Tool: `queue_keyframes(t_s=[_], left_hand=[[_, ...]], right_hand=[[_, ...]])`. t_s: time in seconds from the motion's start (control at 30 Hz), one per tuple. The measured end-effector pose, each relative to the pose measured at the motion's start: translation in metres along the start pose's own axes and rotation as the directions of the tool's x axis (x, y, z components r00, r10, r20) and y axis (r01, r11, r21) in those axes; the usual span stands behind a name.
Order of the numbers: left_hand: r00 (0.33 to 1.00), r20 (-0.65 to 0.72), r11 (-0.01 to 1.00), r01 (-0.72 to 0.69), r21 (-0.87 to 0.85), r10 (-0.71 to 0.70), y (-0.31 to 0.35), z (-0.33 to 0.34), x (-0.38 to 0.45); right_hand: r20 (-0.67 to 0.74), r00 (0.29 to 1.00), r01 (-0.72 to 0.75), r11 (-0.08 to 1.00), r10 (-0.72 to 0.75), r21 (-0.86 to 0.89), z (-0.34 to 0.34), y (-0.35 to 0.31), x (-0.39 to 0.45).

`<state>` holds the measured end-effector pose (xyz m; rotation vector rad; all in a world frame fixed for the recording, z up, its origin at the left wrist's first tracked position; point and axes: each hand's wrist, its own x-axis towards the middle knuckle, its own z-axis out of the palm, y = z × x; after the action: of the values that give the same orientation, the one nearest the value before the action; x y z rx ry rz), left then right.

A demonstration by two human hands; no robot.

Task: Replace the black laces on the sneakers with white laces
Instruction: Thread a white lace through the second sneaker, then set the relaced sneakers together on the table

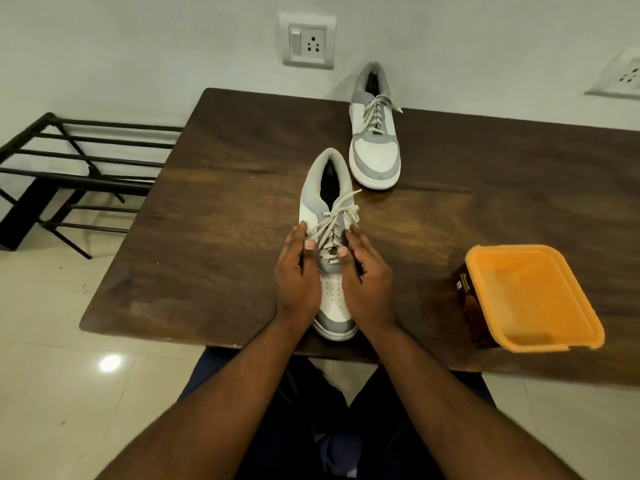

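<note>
Left of the near sneaker point(329, 258), beyond the desk point(214, 209) edge, a dark metal rack point(69, 168) stands on the floor; not part of this.

Left hand point(296, 271) lies flat along the near sneaker's left flank, fingers fairly straight, thumb tip resting by the lower eyelets. A thin dark line runs along the palm edge; could be a black lace, cannot tell.

Near sneaker sits toe toward the person at the desk's front edge, already threaded with a white lace point(334, 223), crossed up the tongue, loose ends flopping out near the collar, untied.

Right hand point(363, 282) mirrors the left on the sneaker's right flank, fingers extended, thumb on the lace rows. Same thin dark line by the palm, unclear what it is. Neither hand is closed round anything as far as I can see; both press the shoe.

Behind and to the right of the near sneaker, the second sneaker point(375, 133) stands near the wall, also in white laces. Further right of the near sneaker, an orange-lidded tub point(526, 299) sits at the desk edge.

My read: lacing looks nearly done, step in hand is snugging and squaring the near sneaker. To do it well:
- keep both palms clamping the sides so it can't skate on the desk
- take up slack row by row from the toe end toward the collar
- flatten twists at each crossing
- even the two free ends before tying
</note>
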<state>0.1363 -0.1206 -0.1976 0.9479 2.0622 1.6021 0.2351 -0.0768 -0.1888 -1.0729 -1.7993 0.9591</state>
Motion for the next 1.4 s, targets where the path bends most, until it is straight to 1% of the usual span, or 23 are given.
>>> queue_keyframes(t_s=[0.1,0.13,0.2,0.23,0.3,0.37,0.43,0.53,0.57,0.6,0.67,0.73,0.83,0.93,1.0,1.07,1.13,1.23,1.3,1.33,1.4], left_hand=[[1.0,-0.013,1.0,-0.006,-0.023,0.006,-0.001,0.017,0.049],[1.0,0.0,1.0,-0.011,-0.023,0.011,-0.002,0.023,0.065],[0.999,0.036,1.0,-0.016,-0.01,0.016,-0.001,0.039,0.104],[0.998,0.052,1.0,-0.022,0.015,0.021,0.0,0.045,0.121],[0.997,0.069,0.997,-0.029,0.069,0.024,0.005,0.057,0.154],[0.997,0.072,0.994,-0.042,0.096,0.035,0.007,0.067,0.183],[0.998,0.063,0.995,-0.039,0.096,0.033,0.007,0.073,0.208],[0.998,0.052,0.994,-0.032,0.106,0.027,0.002,0.08,0.239],[0.998,0.057,0.994,-0.034,0.104,0.029,0.002,0.081,0.249],[0.998,0.059,0.995,-0.038,0.097,0.033,0.001,0.084,0.26],[0.997,0.07,0.995,-0.048,0.088,0.042,0.002,0.087,0.275],[0.995,0.077,0.995,-0.062,0.082,0.056,-0.001,0.092,0.286],[0.995,0.082,0.992,-0.065,0.109,0.057,-0.002,0.092,0.287],[0.99,0.127,0.971,-0.092,0.223,0.064,0.006,0.086,0.283],[0.991,0.109,0.948,-0.102,0.302,0.071,0.016,0.082,0.276],[0.989,0.1,0.928,-0.134,0.347,0.106,0.031,0.077,0.258],[0.975,0.149,0.888,-0.213,0.408,0.166,0.047,0.072,0.232],[0.937,0.278,0.827,-0.325,0.459,0.214,0.069,0.066,0.189],[0.915,0.357,0.812,-0.351,0.467,0.19,0.078,0.066,0.163],[0.904,0.394,0.808,-0.355,0.471,0.168,0.083,0.066,0.15],[0.855,0.505,0.795,-0.388,0.466,0.121,0.093,0.069,0.114]], right_hand=[[0.027,0.99,0.143,0.982,-0.141,-0.121,0.017,0.009,0.054],[0.025,0.981,0.194,0.963,-0.193,-0.187,0.021,0.013,0.071],[0.024,0.967,0.248,0.914,-0.254,-0.322,0.03,0.018,0.11],[0.035,0.959,0.271,0.874,-0.281,-0.403,0.033,0.02,0.126],[0.095,0.944,0.31,0.746,-0.317,-0.59,0.038,0.024,0.161],[0.19,0.939,0.33,0.604,-0.286,-0.725,0.044,0.023,0.193],[0.271,0.935,0.352,0.503,-0.23,-0.789,0.051,0.019,0.217],[0.307,0.945,0.327,0.384,-0.115,-0.864,0.062,0.011,0.244],[0.295,0.953,0.301,0.37,-0.074,-0.879,0.065,0.009,0.252],[0.283,0.959,0.272,0.375,-0.027,-0.886,0.068,0.009,0.261],[0.258,0.964,0.209,0.43,0.059,-0.878,0.073,0.009,0.272],[0.237,0.967,0.166,0.481,0.091,-0.861,0.076,0.011,0.279],[0.248,0.961,0.157,0.502,0.119,-0.85,0.077,0.01,0.282],[0.271,0.956,0.172,0.534,0.113,-0.828,0.069,0.003,0.278],[0.292,0.953,0.203,0.551,0.077,-0.809,0.058,-0.005,0.274],[0.322,0.947,0.27,0.518,0.012,-0.812,0.036,-0.013,0.261],[0.36,0.933,0.325,0.486,-0.022,-0.811,0.009,-0.022,0.244],[0.392,0.919,0.324,0.502,0.034,-0.802,-0.043,-0.037,0.214],[0.407,0.912,0.318,0.525,0.06,-0.79,-0.079,-0.044,0.192],[0.4,0.914,0.3,0.558,0.064,-0.774,-0.098,-0.046,0.181],[0.349,0.93,0.206,0.629,0.112,-0.75,-0.142,-0.048,0.144]])
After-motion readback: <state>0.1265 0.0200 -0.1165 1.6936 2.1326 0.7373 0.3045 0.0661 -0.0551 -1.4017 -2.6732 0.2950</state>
